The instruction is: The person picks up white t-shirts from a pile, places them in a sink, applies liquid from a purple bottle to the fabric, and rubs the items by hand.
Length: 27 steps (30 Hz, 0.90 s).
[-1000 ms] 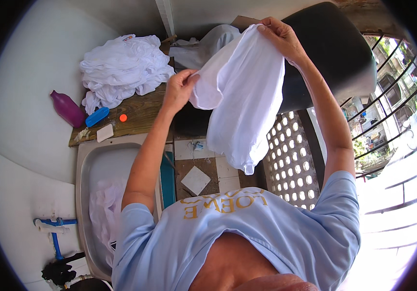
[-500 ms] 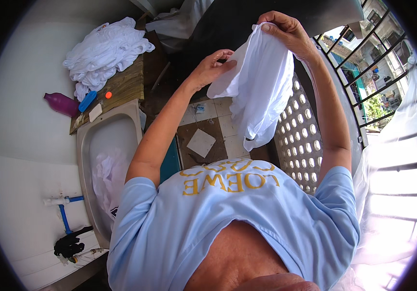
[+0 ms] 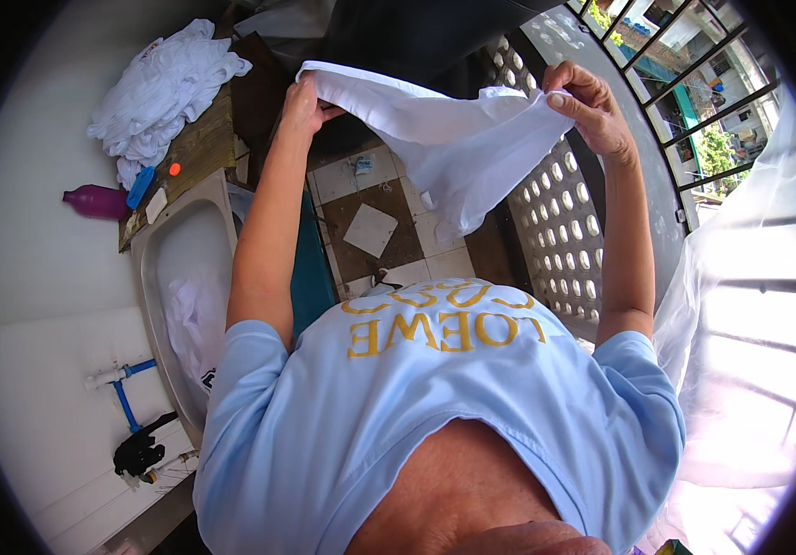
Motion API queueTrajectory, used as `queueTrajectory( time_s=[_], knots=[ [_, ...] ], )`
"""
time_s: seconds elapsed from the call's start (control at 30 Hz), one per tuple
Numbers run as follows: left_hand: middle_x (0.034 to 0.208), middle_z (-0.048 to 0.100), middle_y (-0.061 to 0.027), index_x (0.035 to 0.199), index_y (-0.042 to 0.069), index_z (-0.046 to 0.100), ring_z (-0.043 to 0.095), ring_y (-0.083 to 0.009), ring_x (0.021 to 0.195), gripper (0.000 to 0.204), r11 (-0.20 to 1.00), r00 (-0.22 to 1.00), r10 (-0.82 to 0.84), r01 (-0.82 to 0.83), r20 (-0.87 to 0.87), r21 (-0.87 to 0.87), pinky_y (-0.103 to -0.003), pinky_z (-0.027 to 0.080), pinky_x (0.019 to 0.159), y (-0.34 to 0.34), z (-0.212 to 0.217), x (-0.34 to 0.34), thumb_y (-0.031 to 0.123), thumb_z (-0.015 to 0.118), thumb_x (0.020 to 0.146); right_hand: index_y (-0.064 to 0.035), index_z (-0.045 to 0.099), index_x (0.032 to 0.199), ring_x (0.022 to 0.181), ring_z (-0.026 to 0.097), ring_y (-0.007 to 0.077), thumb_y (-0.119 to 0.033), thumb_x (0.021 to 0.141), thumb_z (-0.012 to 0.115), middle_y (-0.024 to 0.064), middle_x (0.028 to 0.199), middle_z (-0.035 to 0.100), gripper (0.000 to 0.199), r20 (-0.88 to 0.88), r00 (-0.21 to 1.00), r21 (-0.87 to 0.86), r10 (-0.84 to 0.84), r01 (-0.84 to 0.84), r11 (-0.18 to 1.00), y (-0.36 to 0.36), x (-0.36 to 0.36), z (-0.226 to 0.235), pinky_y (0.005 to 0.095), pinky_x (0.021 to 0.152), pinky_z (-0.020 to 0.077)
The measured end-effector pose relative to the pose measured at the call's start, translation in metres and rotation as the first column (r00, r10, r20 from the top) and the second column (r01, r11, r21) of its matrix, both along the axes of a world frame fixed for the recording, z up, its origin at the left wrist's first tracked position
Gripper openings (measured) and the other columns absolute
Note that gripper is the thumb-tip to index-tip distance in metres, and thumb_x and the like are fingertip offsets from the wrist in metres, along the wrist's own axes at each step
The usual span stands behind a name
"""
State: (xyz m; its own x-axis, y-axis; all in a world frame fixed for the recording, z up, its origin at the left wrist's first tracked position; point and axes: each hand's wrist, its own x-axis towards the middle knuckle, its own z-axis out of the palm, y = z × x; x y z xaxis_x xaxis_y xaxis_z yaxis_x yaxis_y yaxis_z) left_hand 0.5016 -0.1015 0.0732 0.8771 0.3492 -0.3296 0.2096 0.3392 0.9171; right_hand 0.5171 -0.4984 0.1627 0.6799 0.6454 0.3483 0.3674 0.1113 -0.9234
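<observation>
A white cloth [image 3: 453, 139], thin and slightly sheer, hangs stretched between my two hands above the floor. At its upper left corner my left hand [image 3: 302, 107] grips the edge, some fingers hidden behind the fabric. My right hand [image 3: 594, 113] pinches the opposite corner between thumb and fingertips. Between them the fabric sags into a loose point. Whether it is a garment or a plain piece of cloth, I cannot tell.
On a wooden board [image 3: 202, 139] at left lies a heap of white laundry [image 3: 165, 92]. A purple bottle [image 3: 94, 201], blue brush-like object [image 3: 141, 187] and orange cap [image 3: 175, 169] are nearby. More white fabric [image 3: 192, 319] lies in the sink [image 3: 146, 248]. A perforated plastic basket [image 3: 560, 217] stands right, below window bars [image 3: 694, 102].
My left hand has moved left and taken hold of the cloth's edge. The cloth, bunched below my right hand before, is now spread wide between both hands. My right hand is slightly lower.
</observation>
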Motion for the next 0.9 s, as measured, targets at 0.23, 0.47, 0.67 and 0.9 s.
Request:
queueTrajectory(
  time_s=[0.23, 0.47, 0.67, 0.9],
  knots=[
    [0.113, 0.060, -0.0126, 0.117, 0.002, 0.053, 0.059, -0.0285, 0.102, 0.028, 0.990, 0.964, 0.131, -0.114, 0.230, -0.086, -0.045, 0.049, 0.089, 0.020, 0.031, 0.033, 0.021, 0.047, 0.096, -0.0074, 0.060, 0.084, 0.076, 0.054, 0.0059, -0.005, 0.074, 0.070, -0.0032, 0.079, 0.057, 0.015, -0.309, 0.926, -0.316, 0.219, -0.316, 0.895, -0.008, -0.031, -0.025, 0.0210, 0.073, 0.0433],
    [0.085, 0.066, -0.0025, 0.094, 0.005, 0.061, 0.064, -0.0145, 0.075, 0.012, 0.897, 0.737, -0.422, 0.426, 0.527, 0.122, -0.028, 0.054, 0.066, -0.021, 0.096, 0.018, 0.014, 0.055, 0.090, 0.0001, 0.051, 0.107, 0.067, 0.057, 0.0162, -0.054, 0.082, 0.062, 0.0089, 0.076, 0.059, 0.060, -0.237, 0.956, -0.605, -0.170, -0.009, 0.796, 0.064, -0.030, -0.110, 0.0270, 0.054, 0.0469],
    [0.084, 0.067, -0.0032, 0.095, 0.004, 0.063, 0.065, -0.0125, 0.072, 0.015, 0.876, 0.695, -0.483, 0.383, 0.532, 0.294, -0.027, 0.053, 0.068, -0.034, 0.165, -0.035, 0.016, 0.054, 0.091, 0.0055, 0.030, 0.129, 0.055, 0.060, 0.0171, -0.049, 0.074, 0.071, 0.0141, 0.072, 0.059, 0.088, -0.317, 0.937, -0.482, -0.148, -0.024, 0.876, 0.132, -0.024, -0.138, 0.0291, 0.049, 0.0494],
    [0.085, 0.069, -0.0059, 0.094, 0.003, 0.065, 0.066, -0.0154, 0.072, 0.016, 0.957, 0.779, -0.276, 0.168, 0.563, 0.236, -0.028, 0.054, 0.068, 0.017, 0.195, -0.045, 0.015, 0.055, 0.090, 0.0009, 0.066, 0.099, 0.080, 0.064, 0.0165, -0.021, 0.085, 0.062, 0.0080, 0.086, 0.065, 0.026, 0.110, 0.944, -0.461, -0.310, 0.325, 0.826, 0.178, 0.010, -0.190, 0.0292, 0.071, 0.0493]
  ],
)
